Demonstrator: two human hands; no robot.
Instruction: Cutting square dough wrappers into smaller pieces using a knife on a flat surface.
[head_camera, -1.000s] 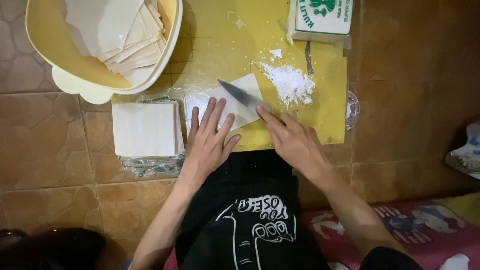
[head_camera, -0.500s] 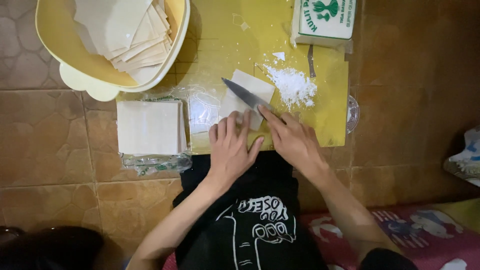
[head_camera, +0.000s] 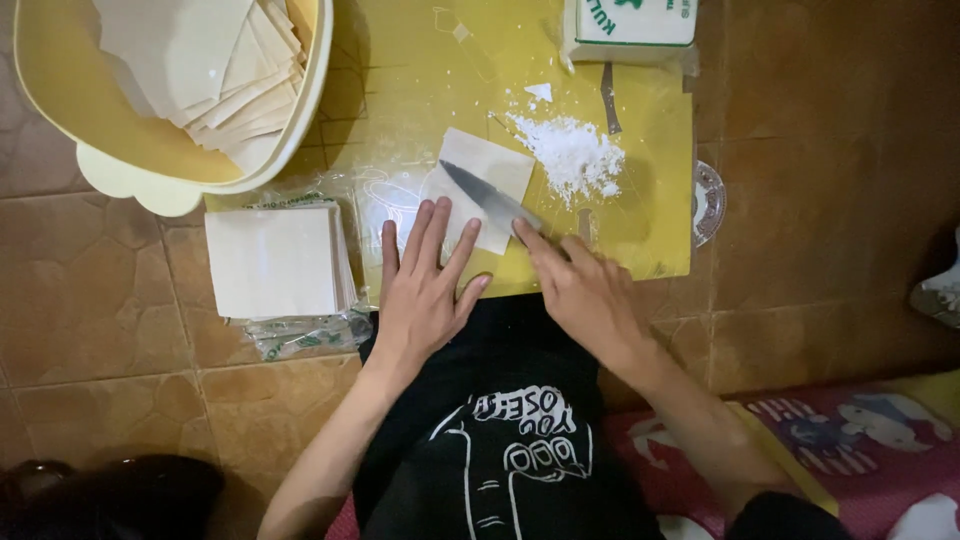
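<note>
Left hand (head_camera: 420, 295) pins wrapper (head_camera: 478, 185); right hand (head_camera: 580, 290) lays knife (head_camera: 490, 198) across it.

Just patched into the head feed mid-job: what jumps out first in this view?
The yellow cutting mat at top centre draws the eye: a knife held by the right hand lies diagonally across a white pastry square, which the left hand presses flat. Beside it sits a white flour heap. At upper left, a yellow basin holds cut sheets, with a wrapper stack below it.
</note>
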